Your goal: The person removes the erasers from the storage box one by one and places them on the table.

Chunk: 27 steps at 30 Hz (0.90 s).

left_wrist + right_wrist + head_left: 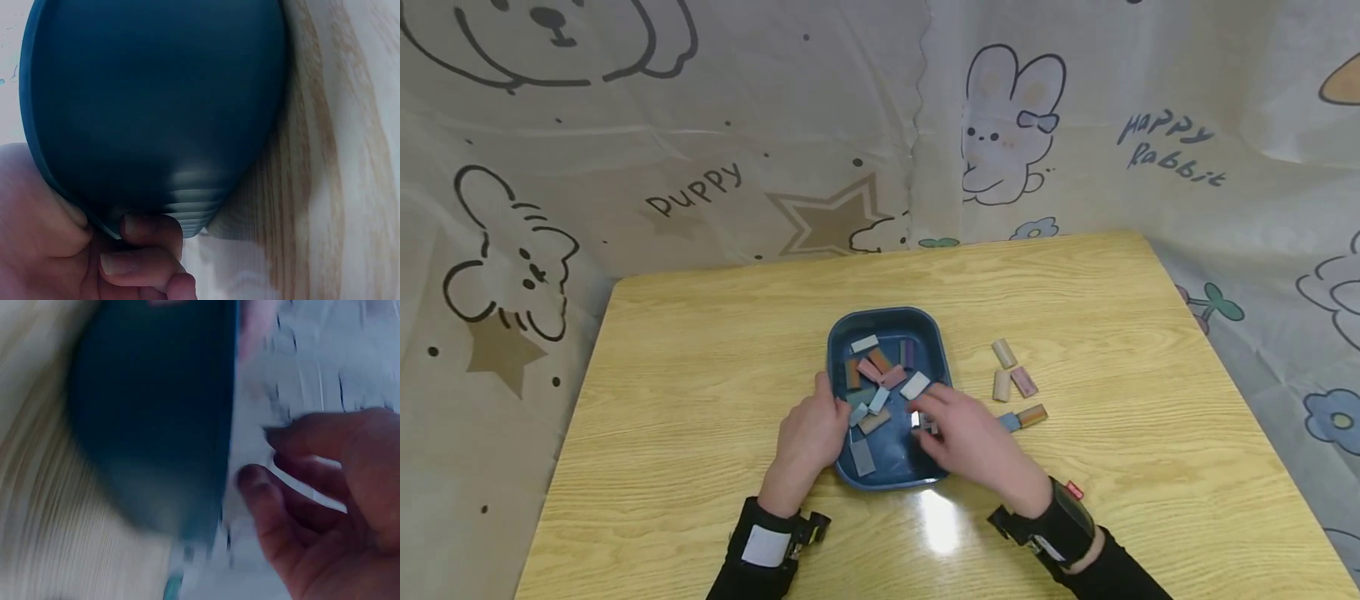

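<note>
A dark blue plastic tray (897,457) with rounded corners stands on the table. Small rectangular blocks lie loose inside it, among them a white block (915,385), a pink block (893,377), a purple block (907,353) and a grey block (862,457). My left hand (811,429) grips the tray's left rim, its fingers curled below the edge in the left wrist view. Over the tray's right side reaches my right hand (967,431), fingers bent and fingertips close over a few blocks. In the right wrist view its thumb and fingers stand apart with no block visible between them.
Right of the tray, on the wooden table (700,350), lie several more blocks: two beige ones, a mauve block (1023,382), an orange-brown block (1032,416) and a blue block (1009,422) partly behind my right hand. A printed cloth (850,108) hangs behind the table.
</note>
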{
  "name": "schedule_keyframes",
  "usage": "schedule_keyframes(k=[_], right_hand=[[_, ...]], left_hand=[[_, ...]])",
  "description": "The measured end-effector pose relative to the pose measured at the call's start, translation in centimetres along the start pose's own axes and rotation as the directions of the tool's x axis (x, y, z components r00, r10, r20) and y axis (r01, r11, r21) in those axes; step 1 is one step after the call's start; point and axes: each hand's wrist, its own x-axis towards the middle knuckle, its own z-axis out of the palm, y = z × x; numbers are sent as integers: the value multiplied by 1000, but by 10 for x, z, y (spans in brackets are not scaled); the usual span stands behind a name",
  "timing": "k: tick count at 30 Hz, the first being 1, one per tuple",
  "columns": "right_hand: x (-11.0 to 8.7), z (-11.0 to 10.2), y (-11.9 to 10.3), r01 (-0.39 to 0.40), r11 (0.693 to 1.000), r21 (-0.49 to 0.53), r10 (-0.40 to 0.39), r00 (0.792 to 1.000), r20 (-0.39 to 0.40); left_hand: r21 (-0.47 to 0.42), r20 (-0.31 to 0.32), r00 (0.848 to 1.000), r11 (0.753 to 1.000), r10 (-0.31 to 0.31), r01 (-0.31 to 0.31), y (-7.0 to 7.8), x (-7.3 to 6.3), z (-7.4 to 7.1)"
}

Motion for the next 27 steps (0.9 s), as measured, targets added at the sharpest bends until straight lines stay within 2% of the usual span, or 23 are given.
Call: schedule_keyframes(k=[2, 5, 7, 10, 14, 18, 21, 27], right_hand=[[12, 12, -11, 112, 993, -23, -108, 985, 136], [24, 28, -22, 218, 976, -21, -201, 930, 308], [31, 36, -24, 249, 968, -14, -226, 900, 373], [37, 46, -23, 273, 962, -23, -240, 883, 403], [40, 54, -20, 283, 958, -47, -243, 888, 390], [40, 55, -20, 261, 960, -99, -213, 914, 346], [41, 55, -20, 252, 958, -135, -197, 925, 324], [44, 60, -17, 265, 954, -143, -210, 926, 314]], left_hand=[[4, 0, 1000, 1000, -2, 2, 0, 0, 0], [13, -9, 1000, 1000, 0, 1, 0, -1, 1], [22, -16, 1000, 1000, 2, -1, 0, -1, 2], [26, -20, 1000, 1000, 1, 0, 0, -2, 3], [21, -17, 1000, 1000, -8, 8, 1, -3, 3], [4, -16, 1000, 1000, -12, 12, 1, -3, 3], [-4, -17, 1000, 1000, -16, 15, 1, -2, 3], [21, -34, 999, 1000, -13, 14, 0, 0, 2]])
